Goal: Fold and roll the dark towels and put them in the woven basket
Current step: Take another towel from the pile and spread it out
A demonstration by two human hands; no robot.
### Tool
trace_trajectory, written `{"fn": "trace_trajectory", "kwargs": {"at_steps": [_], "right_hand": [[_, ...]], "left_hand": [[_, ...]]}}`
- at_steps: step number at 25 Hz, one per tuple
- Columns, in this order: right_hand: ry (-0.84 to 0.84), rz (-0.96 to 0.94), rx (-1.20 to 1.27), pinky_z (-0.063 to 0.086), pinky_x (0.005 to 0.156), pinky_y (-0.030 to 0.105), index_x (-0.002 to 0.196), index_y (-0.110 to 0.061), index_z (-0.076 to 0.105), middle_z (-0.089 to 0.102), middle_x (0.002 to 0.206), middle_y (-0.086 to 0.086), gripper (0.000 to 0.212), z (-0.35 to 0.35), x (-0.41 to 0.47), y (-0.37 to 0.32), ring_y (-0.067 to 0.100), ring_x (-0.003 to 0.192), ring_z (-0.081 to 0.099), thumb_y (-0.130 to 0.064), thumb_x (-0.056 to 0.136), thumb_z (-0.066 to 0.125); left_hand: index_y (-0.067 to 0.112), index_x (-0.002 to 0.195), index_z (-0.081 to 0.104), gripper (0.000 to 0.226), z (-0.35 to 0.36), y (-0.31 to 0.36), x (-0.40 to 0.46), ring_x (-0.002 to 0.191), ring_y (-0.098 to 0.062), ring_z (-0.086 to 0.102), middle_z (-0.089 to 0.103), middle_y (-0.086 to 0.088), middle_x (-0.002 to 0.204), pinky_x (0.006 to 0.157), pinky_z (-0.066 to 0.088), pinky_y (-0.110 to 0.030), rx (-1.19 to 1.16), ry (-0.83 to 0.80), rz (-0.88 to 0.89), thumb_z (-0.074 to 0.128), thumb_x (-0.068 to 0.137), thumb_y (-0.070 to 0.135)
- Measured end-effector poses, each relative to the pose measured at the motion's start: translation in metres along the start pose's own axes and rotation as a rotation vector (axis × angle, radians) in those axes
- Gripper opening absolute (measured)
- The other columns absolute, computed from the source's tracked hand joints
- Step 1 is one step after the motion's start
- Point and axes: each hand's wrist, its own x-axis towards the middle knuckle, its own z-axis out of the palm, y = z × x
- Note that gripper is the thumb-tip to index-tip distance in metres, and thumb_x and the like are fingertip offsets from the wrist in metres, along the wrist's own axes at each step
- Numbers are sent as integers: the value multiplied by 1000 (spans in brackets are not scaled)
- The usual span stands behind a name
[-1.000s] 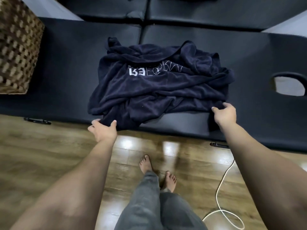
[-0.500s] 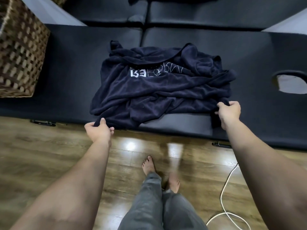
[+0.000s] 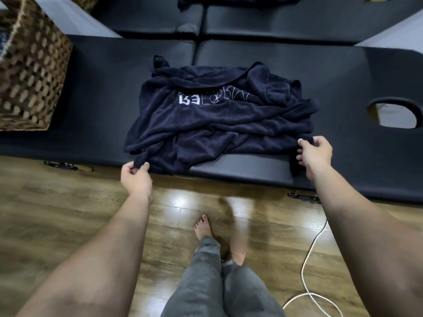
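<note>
1. On the black padded massage table (image 3: pixel 343 72), at the centre of the head view, lies a rumpled navy towel (image 3: pixel 219 124) with pale lettering showing reversed across its upper face; its near edge spills over the table's front lip.
2. At about 7 o'clock from the towel's middle, the left hand (image 3: pixel 136 177) pinches the near-left corner between thumb and curled fingers.
3. At roughly 4 o'clock, the right hand (image 3: pixel 314 154) grips the near-right edge, thumb above the cloth and fingers curled beneath.
4. At 10 o'clock, well apart from the towel, the woven basket (image 3: pixel 29 72) stands on the same table's far-left end; something dark shows at its rim, too blurred to name.
5. At 3 o'clock the table's face hole (image 3: pixel 392 113) opens; at 12 o'clock another dark cloth (image 3: pixel 238 1) lies on a second table beyond.
6. Below, a wooden floor (image 3: pixel 57 213), a bare foot (image 3: pixel 202 227) and a white cable (image 3: pixel 306 266) at 5 o'clock.
7. Judged step: opening the towel flat before folding. It should go best if both corners rise together, kept well apart and taut, so the bunched layers shake loose, and the cloth is then laid back square to the table's edge.
</note>
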Motion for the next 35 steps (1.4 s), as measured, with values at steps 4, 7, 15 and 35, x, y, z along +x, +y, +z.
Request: {"fn": "trace_trajectory", "kwargs": {"at_steps": [4,7,15,35], "right_hand": [[-85,-72,117,47,48,25,86,-25,57,64,71,4,15,-3,-10,-10,9,43,51,-26,101,58],[-178,-49,78,54,59,30,96,-25,55,70,89,1,15,-3,-19,-21,15,62,65,-37,104,51],[64,-276,449,53,54,24,87,-20,48,61,90,2,16,-15,-48,-125,15,69,61,-14,93,61],[142,-326,959,58,66,29,97,-15,53,74,80,11,6,-84,-74,-289,23,72,72,-20,99,57]], "left_hand": [[22,82,54,21,0,21,-4,50,-9,40,44,1,66,48,39,-24,-89,-57,24,71,94,22],[20,82,52,23,5,43,-14,49,-8,46,50,-2,70,47,42,-22,-124,-95,63,68,97,27],[22,91,51,13,9,175,-29,63,-14,60,65,-4,93,66,54,-28,-405,52,166,58,101,23],[11,106,60,12,9,365,-61,66,-13,68,58,4,82,56,57,-28,-465,-168,55,49,101,12]]}}
